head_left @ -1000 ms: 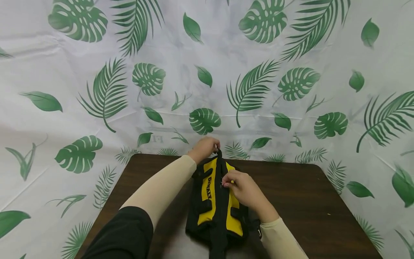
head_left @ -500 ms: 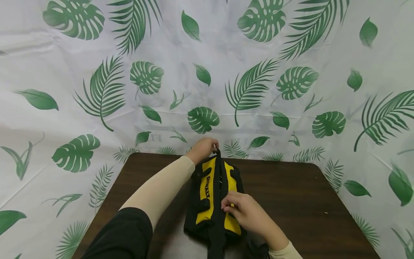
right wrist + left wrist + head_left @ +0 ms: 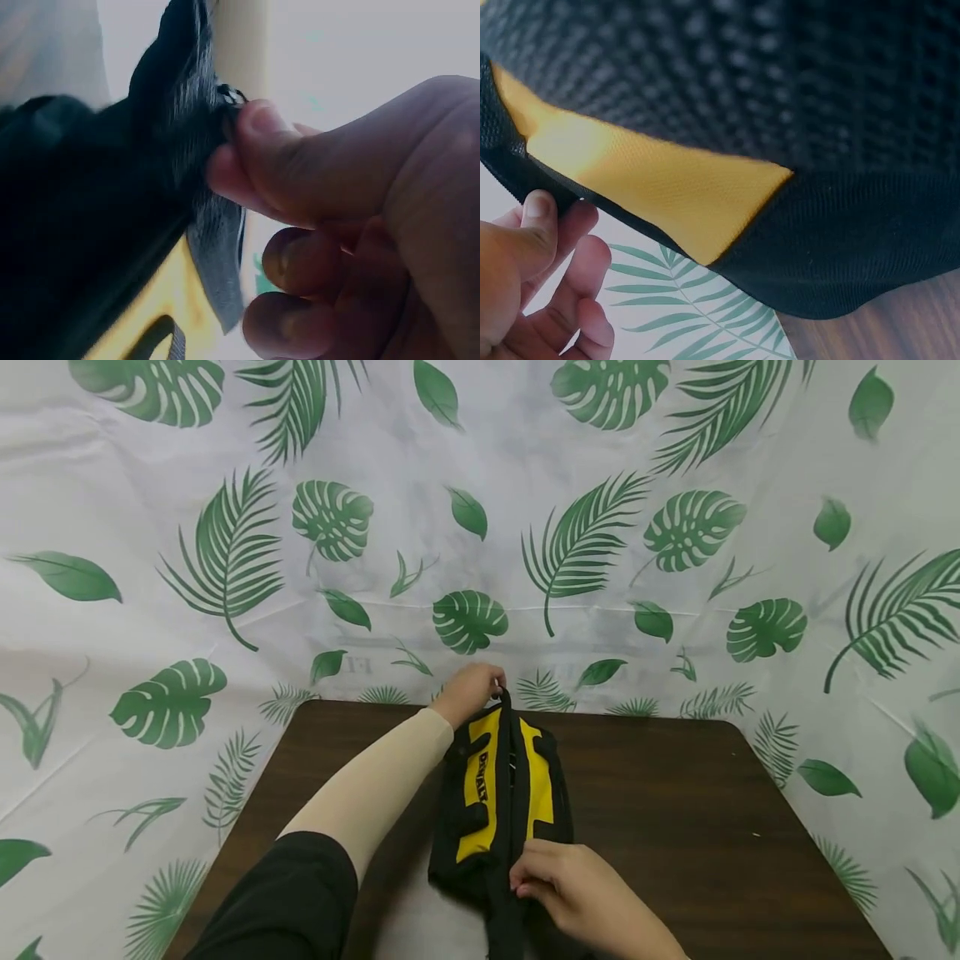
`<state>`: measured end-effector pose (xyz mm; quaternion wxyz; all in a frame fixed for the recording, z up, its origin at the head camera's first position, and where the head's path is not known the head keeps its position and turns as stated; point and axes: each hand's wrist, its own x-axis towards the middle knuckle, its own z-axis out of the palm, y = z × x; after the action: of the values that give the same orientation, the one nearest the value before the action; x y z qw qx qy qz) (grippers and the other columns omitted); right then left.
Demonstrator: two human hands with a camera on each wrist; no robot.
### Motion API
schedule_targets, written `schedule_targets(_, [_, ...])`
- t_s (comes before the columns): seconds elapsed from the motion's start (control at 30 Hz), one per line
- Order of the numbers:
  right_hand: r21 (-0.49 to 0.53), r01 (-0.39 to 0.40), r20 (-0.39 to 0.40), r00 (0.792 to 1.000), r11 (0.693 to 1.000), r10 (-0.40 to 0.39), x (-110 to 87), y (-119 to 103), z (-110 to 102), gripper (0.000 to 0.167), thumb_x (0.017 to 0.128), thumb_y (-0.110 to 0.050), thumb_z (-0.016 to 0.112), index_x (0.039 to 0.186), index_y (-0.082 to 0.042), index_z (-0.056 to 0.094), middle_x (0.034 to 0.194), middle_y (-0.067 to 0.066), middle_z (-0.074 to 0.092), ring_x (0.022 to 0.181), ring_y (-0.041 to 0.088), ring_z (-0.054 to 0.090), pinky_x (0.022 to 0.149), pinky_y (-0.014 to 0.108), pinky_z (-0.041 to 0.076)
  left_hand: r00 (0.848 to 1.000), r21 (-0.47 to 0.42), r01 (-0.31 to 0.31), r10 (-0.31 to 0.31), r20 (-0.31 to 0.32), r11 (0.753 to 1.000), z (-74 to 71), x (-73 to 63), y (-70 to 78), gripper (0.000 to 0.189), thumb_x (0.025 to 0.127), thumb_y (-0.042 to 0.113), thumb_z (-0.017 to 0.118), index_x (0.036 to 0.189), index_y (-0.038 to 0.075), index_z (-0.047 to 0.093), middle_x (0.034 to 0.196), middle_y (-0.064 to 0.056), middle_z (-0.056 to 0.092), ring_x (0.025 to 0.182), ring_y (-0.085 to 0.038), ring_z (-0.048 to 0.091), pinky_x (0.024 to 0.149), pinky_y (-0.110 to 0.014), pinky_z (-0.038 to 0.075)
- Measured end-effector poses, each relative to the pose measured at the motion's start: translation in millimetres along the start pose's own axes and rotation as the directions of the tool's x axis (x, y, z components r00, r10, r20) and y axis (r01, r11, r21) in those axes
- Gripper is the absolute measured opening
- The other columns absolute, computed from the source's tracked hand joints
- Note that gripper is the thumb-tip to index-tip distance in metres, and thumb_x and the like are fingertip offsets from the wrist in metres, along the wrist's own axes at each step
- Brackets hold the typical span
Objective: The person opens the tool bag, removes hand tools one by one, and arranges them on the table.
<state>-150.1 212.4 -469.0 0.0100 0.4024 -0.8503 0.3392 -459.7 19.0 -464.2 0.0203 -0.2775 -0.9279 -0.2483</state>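
A black and yellow tool bag (image 3: 542,789) stands lengthwise on the table, with DEWALT lettering on its left yellow panel. My left hand (image 3: 468,691) pinches a black fabric end at the bag's far tip; the left wrist view shows thumb and fingers (image 3: 540,214) on that black edge. Near the bag's front end, my right hand (image 3: 573,893) pinches a small zipper pull (image 3: 231,95) between thumb and forefinger, its other fingers curled. Along the bag's top runs the black zipper tape (image 3: 517,827), with a dark slit and small pale marks behind the right hand.
The dark brown table (image 3: 660,793) ends at a white leaf-print cloth (image 3: 405,510) hung behind it. A black strap (image 3: 504,927) trails from the bag's near end over a pale patch (image 3: 423,914) on the table. A tiny light speck (image 3: 756,834) lies at right.
My right hand has slid along the bag's top from about its middle to the near end. The left hand keeps its hold at the far tip. The head view has tilted slightly.
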Motion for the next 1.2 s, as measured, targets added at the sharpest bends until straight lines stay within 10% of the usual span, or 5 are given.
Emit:
schedule_targets(0.4, [0.273,0.004,0.105,0.994,0.962,-0.034,-23.4,9.3,2.7,0.012,0.107,-0.016,0.07,0.116,-0.025,0.075,0.1,-0.009,0.07,0.087,-0.006,0.064,0.075,0.02,0.062,0.995,-0.05,0.072,-0.075,-0.064,0.996,-0.9,-1.4,-11.8,0.018,0.115,0.013,0.057,0.112,0.014,0.076,0.113,-0.005,0.079,0.098,-0.02,0.071,0.085,-0.038,0.062])
schedule_targets(0.83, [0.558,-0.048,0.14,0.989,0.829,-0.038,-29.8,34.4,11.1,0.021,0.11,-0.003,0.061,0.121,-0.015,0.074,0.105,0.008,0.073,0.091,0.002,0.065,0.081,0.026,0.061,0.995,-0.053,-0.022,0.016,-0.102,0.998,2.9,-25.0,-16.0,0.033,0.116,0.025,0.057,0.144,0.016,0.072,0.132,-0.006,0.078,0.096,-0.022,0.076,0.084,-0.039,0.063])
schedule_targets(1.2, [0.452,-0.139,0.09,0.99,0.881,0.11,-19.1,31.2,1.6,0.022,0.114,-0.013,0.058,0.125,-0.02,0.076,0.105,0.006,0.074,0.082,-0.001,0.062,0.071,0.027,0.062,0.992,-0.14,-0.11,0.099,-0.078,0.984,-0.4,-78.4,15.7,0.035,0.115,0.034,0.058,0.147,0.025,0.072,0.135,-0.002,0.075,0.113,-0.021,0.071,0.094,-0.042,0.06])
